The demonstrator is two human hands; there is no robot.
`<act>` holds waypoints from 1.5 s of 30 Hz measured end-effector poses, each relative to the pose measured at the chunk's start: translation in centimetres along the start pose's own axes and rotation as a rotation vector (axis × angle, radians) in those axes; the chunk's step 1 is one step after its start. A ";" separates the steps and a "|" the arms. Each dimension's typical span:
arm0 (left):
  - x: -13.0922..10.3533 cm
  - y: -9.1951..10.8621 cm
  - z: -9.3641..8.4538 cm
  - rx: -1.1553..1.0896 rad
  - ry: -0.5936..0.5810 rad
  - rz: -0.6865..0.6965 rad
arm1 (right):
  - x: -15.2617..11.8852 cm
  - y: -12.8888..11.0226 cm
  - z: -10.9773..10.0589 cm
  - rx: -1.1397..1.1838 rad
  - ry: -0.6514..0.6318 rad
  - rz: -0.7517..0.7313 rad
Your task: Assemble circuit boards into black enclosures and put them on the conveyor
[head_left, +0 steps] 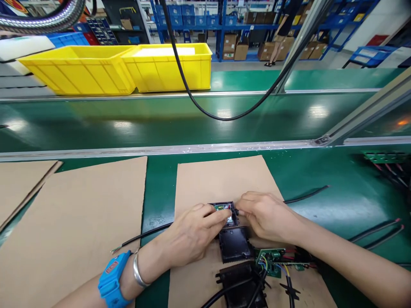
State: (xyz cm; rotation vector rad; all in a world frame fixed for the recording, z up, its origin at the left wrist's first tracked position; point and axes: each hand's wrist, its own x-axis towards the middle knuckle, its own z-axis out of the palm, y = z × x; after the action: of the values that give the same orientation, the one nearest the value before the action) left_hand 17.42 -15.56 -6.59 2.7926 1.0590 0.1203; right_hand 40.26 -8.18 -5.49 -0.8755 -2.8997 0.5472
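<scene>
A small black plastic case (236,221) with a green circuit board (221,207) inside lies on a cardboard sheet (221,175). My left hand (195,233) closes over it from the left, fingers bent onto the board and case. At the case's right edge, my right hand (268,214) is pinched; what sits between its fingertips is hidden. One black cable (147,233) with bared wire ends leads out left from under my left hand. Another black cable (306,194) emerges beyond my right hand. Just below the case is a flat black cover (236,244).
Nearer me lie another black housing (240,282) with cables and a wired circuit board (272,261). More cardboard (96,214) covers the left. Several wired boards (385,158) sit at right. Across the metal rail (160,152) stand yellow bins (167,72); a black cable (221,119) hangs overhead.
</scene>
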 end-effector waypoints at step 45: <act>10.9 -14.5 -7.7 0.133 0.231 -0.593 | 6.2 12.1 -12.5 -0.324 0.433 0.249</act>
State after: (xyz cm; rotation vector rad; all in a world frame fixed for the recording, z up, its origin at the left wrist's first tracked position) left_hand 15.09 3.23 -1.22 2.4785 1.9608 0.3132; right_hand 43.43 8.58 1.63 -1.2264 -2.5277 -0.1055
